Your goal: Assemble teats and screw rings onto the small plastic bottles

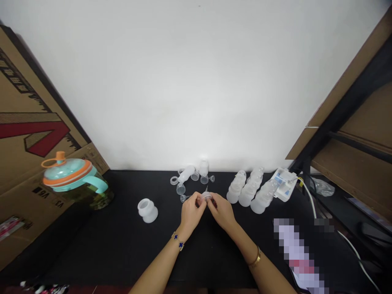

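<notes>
Our hands lie closest, the left hand point(192, 212) and right hand point(222, 211) pinched together on a small clear plastic part point(207, 197), probably a bottle fitting, though it's hard to see. Clear cups point(180, 188) lie just ahead; frosted bottles point(248, 192) stand rightward.

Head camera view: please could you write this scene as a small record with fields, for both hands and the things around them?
Left hand: pinches a small clear plastic piece
Right hand: pinches the same piece
Nearest loose part: clear funnel-shaped piece, left of the hands
Right of hands: rows of stacked translucent plastic parts
Left of hands: white silicone cup
Surface: black tabletop
Far left: teal-and-orange lidded jug
</notes>
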The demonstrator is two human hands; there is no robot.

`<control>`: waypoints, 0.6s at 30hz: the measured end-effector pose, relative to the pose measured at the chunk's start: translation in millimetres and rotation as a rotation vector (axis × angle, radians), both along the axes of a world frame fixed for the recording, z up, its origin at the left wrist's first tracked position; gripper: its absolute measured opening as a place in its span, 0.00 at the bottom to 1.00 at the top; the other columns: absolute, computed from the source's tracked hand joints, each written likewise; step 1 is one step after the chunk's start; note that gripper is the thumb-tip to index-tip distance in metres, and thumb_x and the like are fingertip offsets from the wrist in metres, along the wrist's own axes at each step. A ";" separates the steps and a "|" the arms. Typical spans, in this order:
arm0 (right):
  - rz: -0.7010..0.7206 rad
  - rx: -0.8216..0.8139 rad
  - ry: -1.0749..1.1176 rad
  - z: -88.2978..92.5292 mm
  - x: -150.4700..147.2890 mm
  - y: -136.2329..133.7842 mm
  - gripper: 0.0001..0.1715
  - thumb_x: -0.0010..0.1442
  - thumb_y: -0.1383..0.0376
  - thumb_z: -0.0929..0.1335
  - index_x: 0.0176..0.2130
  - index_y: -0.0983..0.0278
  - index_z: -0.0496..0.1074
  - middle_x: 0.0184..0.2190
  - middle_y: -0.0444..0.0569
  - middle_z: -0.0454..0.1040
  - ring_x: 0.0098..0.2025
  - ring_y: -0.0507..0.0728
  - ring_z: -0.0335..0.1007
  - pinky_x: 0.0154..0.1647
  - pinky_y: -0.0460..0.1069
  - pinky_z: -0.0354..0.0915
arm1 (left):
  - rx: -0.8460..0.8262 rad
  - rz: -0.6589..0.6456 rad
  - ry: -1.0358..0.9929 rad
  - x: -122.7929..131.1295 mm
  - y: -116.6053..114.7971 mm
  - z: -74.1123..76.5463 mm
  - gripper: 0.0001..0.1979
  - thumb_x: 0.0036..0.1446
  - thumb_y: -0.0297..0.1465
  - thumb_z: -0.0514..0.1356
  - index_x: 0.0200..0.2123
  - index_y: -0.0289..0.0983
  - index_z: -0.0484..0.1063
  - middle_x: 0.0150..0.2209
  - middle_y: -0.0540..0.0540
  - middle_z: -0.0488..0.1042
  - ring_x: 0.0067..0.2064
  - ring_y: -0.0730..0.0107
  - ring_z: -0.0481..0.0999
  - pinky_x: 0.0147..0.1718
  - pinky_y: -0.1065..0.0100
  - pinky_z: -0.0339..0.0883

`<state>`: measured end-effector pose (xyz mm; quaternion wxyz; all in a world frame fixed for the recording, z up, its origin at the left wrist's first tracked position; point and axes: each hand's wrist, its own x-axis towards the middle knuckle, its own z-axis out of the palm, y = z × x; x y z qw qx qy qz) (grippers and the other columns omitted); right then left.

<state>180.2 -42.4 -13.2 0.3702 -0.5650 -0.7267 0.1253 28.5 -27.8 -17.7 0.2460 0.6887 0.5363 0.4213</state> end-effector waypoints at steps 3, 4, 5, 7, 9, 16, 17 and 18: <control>0.020 0.001 0.033 0.1 1.4 0.6 0.15 0.69 0.61 0.61 0.45 0.61 0.75 0.35 0.48 0.78 0.32 0.56 0.72 0.32 0.48 0.61 | 0.006 0.000 -0.007 0.1 -0.6 -0.3 0.11 0.62 0.37 0.57 0.28 0.40 0.66 0.24 0.54 0.66 0.27 0.72 0.67 0.29 0.71 0.56; 0.029 -0.004 0.046 0.2 1.8 0.7 0.14 0.69 0.61 0.62 0.45 0.61 0.75 0.34 0.48 0.78 0.31 0.56 0.71 0.32 0.48 0.61 | 0.006 -0.002 -0.009 0.1 -0.8 -0.3 0.11 0.62 0.37 0.57 0.28 0.40 0.66 0.24 0.54 0.66 0.27 0.72 0.67 0.30 0.71 0.57; 0.035 -0.008 0.059 0.3 2.2 0.9 0.14 0.68 0.61 0.63 0.45 0.61 0.75 0.34 0.47 0.77 0.30 0.55 0.71 0.31 0.48 0.61 | 0.003 -0.005 -0.011 0.1 -1.0 -0.2 0.11 0.62 0.37 0.57 0.28 0.40 0.66 0.24 0.54 0.66 0.27 0.72 0.67 0.30 0.71 0.57; 0.041 -0.017 0.077 0.4 2.7 1.1 0.13 0.67 0.60 0.64 0.44 0.62 0.75 0.32 0.46 0.76 0.29 0.55 0.70 0.31 0.48 0.61 | -0.008 -0.004 -0.010 0.1 -1.1 0.2 0.10 0.62 0.36 0.57 0.28 0.40 0.66 0.24 0.54 0.67 0.27 0.72 0.67 0.30 0.71 0.57; 0.043 -0.023 0.080 0.4 2.9 1.3 0.13 0.67 0.60 0.64 0.44 0.62 0.75 0.32 0.46 0.76 0.29 0.55 0.70 0.31 0.48 0.61 | -0.019 -0.002 -0.008 0.3 -1.0 0.7 0.10 0.61 0.36 0.57 0.28 0.40 0.66 0.24 0.54 0.67 0.27 0.72 0.67 0.30 0.71 0.57; 0.040 -0.046 0.032 2.0 2.2 0.6 0.17 0.71 0.58 0.61 0.46 0.61 0.75 0.35 0.49 0.78 0.33 0.57 0.72 0.33 0.49 0.61 | -0.012 -0.007 -0.027 0.9 -1.5 2.5 0.11 0.61 0.37 0.56 0.28 0.40 0.65 0.24 0.54 0.66 0.27 0.72 0.67 0.29 0.71 0.57; 0.040 -0.047 0.028 2.1 2.1 0.6 0.17 0.71 0.58 0.60 0.46 0.61 0.75 0.35 0.49 0.78 0.34 0.57 0.72 0.33 0.49 0.61 | -0.009 -0.008 -0.029 0.9 -1.6 2.5 0.11 0.61 0.37 0.56 0.27 0.40 0.64 0.24 0.54 0.66 0.26 0.72 0.66 0.29 0.71 0.57; 0.037 -0.049 0.024 2.0 2.0 0.6 0.17 0.71 0.58 0.60 0.46 0.61 0.76 0.36 0.49 0.78 0.34 0.57 0.72 0.33 0.49 0.62 | -0.007 -0.008 -0.029 0.9 -1.6 2.5 0.12 0.61 0.37 0.56 0.27 0.40 0.64 0.24 0.54 0.65 0.26 0.72 0.66 0.29 0.71 0.57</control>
